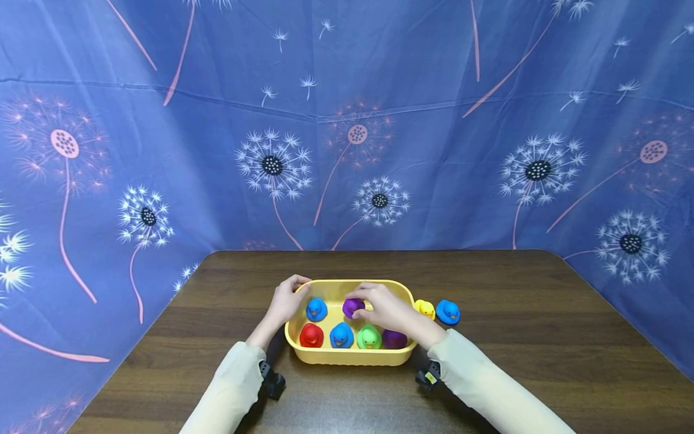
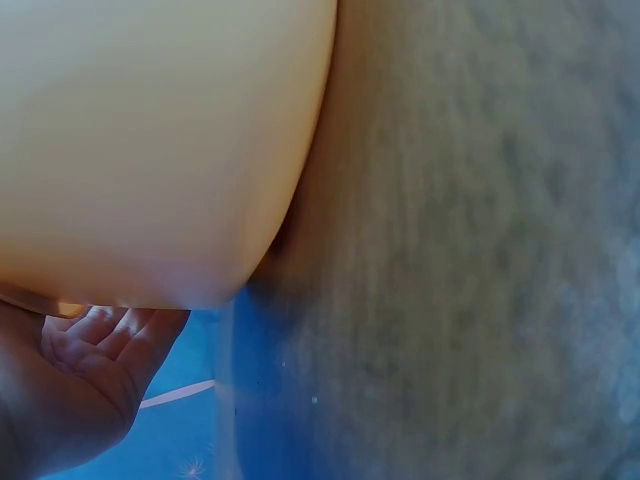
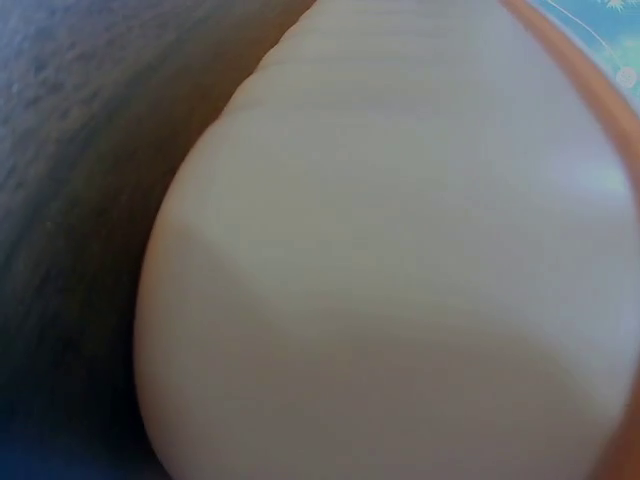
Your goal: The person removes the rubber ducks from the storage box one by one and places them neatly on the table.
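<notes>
Blue cloth (image 1: 444, 157) hung behind, printed with dandelions; presumably put up as a backdrop. In front of it, brown wooden table (image 1: 542, 325). Pale sleeves (image 1: 225, 392) reaching in from the near side, ending short of the hands, perhaps to keep fabric off the work.

Yellow tub (image 1: 347, 357) on the table, long side toward the person; likely set so for easy reach from both sides. Left hand (image 1: 284, 302) at the tub's left end, grasping the rim near the far corner, fingers against the outer wall in the left wrist view; probably for steadying. Right hand (image 1: 385, 306) over the tub, fingers and thumb bent round a purple duck (image 1: 353, 308), taken from above, likely to avoid the neighbours. Contact between duck and tub floor: cannot tell. In the right wrist view, tub wall but no fingers.

Inside, front row from left: red duck (image 1: 311, 336), blue duck (image 1: 341, 336), green duck (image 1: 369, 337), second purple duck (image 1: 394, 339), the last partly under the right wrist. Back row: another blue duck (image 1: 317, 310) at left. Spacing suggestive of deliberate rows. Outside, just beside the tub's right end: yellow duck (image 1: 425, 309), then third blue duck (image 1: 448, 312), handy for the right hand.
</notes>
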A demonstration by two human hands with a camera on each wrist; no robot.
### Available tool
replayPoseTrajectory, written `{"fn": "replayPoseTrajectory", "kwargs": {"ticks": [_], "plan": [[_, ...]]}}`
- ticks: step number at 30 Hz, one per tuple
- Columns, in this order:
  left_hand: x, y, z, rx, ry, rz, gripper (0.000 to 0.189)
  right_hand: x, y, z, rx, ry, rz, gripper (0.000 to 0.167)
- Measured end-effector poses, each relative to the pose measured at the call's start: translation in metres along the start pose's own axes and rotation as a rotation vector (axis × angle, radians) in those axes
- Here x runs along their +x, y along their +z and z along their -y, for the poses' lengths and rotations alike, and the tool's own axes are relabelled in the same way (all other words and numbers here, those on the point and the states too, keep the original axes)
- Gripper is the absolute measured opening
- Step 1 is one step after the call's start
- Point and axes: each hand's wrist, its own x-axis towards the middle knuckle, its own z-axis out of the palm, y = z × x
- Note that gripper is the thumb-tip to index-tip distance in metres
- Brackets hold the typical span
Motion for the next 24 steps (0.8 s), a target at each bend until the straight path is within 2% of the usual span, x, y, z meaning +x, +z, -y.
{"fn": "replayPoseTrajectory", "kwargs": {"ticks": [8, 15, 24], "plan": [[0.000, -0.001, -0.003, -0.005, -0.001, 0.014, 0.015, -0.006, -0.008, 0.001, 0.002, -0.012, -0.015, 0.036], [-0.001, 0.000, 0.000, 0.000, -0.003, 0.010, 0.015, -0.013, -0.016, 0.000, -0.035, -0.043, -0.065, 0.034], [-0.001, -0.001, -0.001, 0.005, 0.008, 0.011, 0.015, -0.022, -0.031, -0.005, -0.007, -0.057, -0.094, 0.035]]}}
